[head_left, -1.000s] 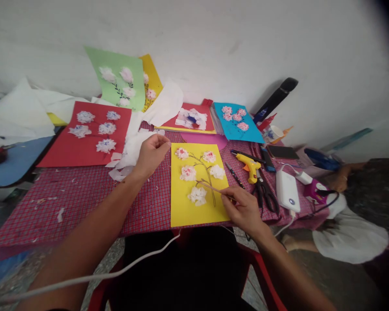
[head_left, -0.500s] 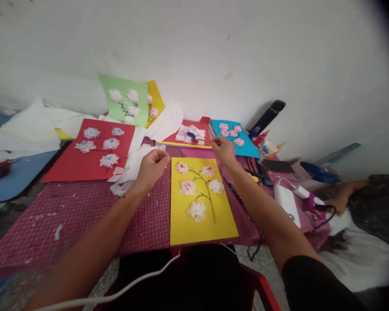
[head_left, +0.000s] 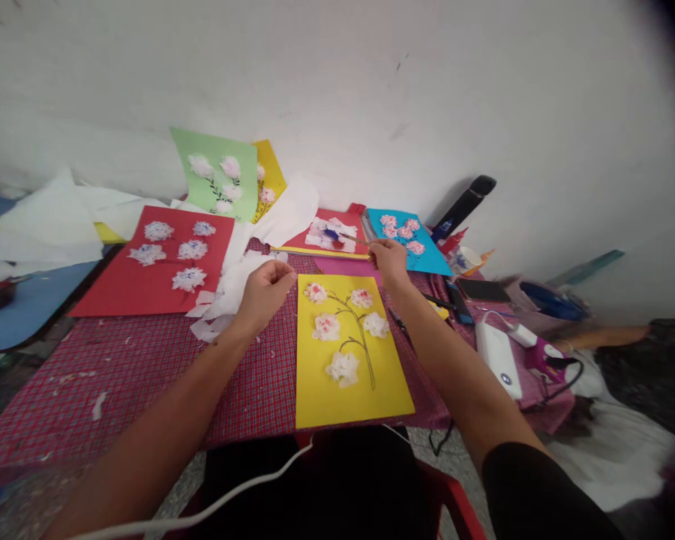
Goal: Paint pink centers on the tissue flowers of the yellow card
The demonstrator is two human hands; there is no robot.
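Red-checked cloth point(head_left: 118, 390) covers the tabletop, which stands against a white wall point(head_left: 427, 97). The right hand point(head_left: 390, 262) pinches a thin stick point(head_left: 352, 239) between thumb and fingers, its blue tuft point(head_left: 331, 235) held above torn white tissue on a red sheet point(head_left: 343, 247). The left hand point(head_left: 264, 295) hangs with its fingertips curled together, just beside crumpled tissue paper point(head_left: 228, 289); whether they hold anything is too small to tell. Between the hands and nearer the body lies a yellow card point(head_left: 371, 397) bearing white tissue flowers and a drawn branch. Further left sits a red card point(head_left: 118, 285) with bluish tissue flowers, and a blue card point(head_left: 433, 262) with pink flowers lies past the right hand. A green card point(head_left: 219, 142) leans on the wall. Off to the right, a white power bank point(head_left: 498, 360) rests near a co-worker's forearm point(head_left: 601, 337).
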